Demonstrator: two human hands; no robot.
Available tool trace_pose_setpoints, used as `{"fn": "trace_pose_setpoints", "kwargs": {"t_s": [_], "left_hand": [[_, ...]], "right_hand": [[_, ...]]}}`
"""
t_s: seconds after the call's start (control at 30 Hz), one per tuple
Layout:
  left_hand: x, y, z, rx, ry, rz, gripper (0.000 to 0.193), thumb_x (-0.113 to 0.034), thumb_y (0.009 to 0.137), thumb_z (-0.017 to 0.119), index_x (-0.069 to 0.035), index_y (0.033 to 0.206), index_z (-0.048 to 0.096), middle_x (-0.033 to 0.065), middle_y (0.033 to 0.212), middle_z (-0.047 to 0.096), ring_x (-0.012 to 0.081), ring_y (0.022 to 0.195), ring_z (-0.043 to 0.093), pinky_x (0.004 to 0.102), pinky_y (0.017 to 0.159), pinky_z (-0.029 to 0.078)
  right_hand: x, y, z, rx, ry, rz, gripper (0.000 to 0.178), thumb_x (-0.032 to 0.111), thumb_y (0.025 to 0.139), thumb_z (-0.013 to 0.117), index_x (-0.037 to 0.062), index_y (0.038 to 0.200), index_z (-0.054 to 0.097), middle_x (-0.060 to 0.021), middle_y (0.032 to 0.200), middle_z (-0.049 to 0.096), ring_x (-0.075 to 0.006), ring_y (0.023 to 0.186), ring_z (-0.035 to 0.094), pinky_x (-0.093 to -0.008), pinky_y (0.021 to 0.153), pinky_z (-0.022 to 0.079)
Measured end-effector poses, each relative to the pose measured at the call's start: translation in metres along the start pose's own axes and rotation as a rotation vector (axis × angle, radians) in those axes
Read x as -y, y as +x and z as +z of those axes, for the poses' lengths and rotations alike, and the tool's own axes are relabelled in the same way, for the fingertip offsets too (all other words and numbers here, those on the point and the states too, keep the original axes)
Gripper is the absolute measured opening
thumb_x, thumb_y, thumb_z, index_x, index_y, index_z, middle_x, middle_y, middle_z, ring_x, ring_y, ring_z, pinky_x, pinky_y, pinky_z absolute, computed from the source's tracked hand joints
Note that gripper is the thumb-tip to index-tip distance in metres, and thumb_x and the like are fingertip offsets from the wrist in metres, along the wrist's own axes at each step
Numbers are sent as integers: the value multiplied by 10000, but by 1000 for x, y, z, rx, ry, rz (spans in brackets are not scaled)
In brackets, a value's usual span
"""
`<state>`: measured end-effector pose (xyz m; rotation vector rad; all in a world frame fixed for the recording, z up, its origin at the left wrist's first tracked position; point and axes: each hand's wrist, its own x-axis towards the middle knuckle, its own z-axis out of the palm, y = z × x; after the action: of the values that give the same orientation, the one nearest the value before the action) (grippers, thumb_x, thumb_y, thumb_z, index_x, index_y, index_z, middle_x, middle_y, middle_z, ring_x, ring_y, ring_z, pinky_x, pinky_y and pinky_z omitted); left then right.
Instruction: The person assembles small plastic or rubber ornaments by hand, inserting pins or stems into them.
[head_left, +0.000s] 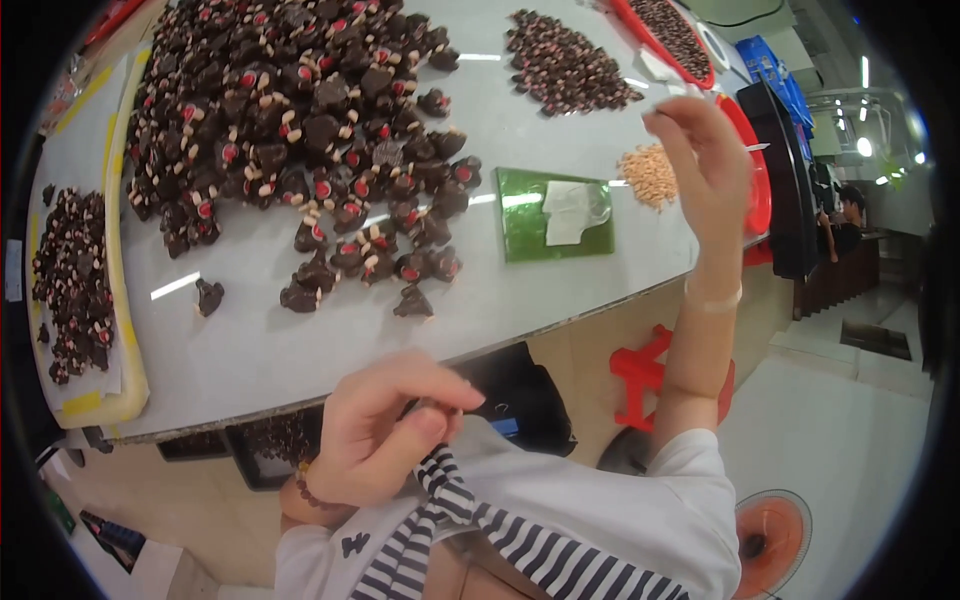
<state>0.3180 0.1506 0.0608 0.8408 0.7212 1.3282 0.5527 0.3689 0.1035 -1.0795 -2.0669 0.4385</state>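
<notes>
Close to my body, in front of the table edge, my left hand [375,430] is closed with thumb and forefinger pressed together; what it holds, if anything, is hidden. Reaching over the right part of the table, my right hand [705,165] is closed in a pinch, and I cannot make out what is between its fingertips. Below it lies a heap of small pale pieces [650,178]. A green board [520,225] bears a crumpled white sheet [572,215]. To the left spreads a large pile of dark brown lumpy pieces [290,130] with red and pale spots.
Smaller dark pieces [565,65] are heaped at the back. Red basins [762,185] stand at the right, and a yellow-edged tray [128,370] of dark pieces at the left. Below the table are a red stool [640,380], a black crate [240,455] and an orange fan [790,540].
</notes>
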Motion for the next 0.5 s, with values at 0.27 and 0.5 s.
{"fn": "trace_pose_setpoints", "kwargs": {"t_s": [0.27,0.5], "left_hand": [[6,23,7,-1,620,272,177,-40,757,669,-6,914,595,83,729,524,168,593,520,256,500,417],[10,22,7,-8,679,333,215,-15,701,689,-10,906,621,76,699,528,187,577,508,275,492,403]], "right_hand": [[100,-86,53,60,173,-577,203,-19,665,639,-14,868,646,-111,820,629,-209,695,616,-248,586,503],[86,-96,57,126,504,-355,194,-66,642,639,-5,827,638,-120,820,631,-234,693,609,-273,586,503]]}}
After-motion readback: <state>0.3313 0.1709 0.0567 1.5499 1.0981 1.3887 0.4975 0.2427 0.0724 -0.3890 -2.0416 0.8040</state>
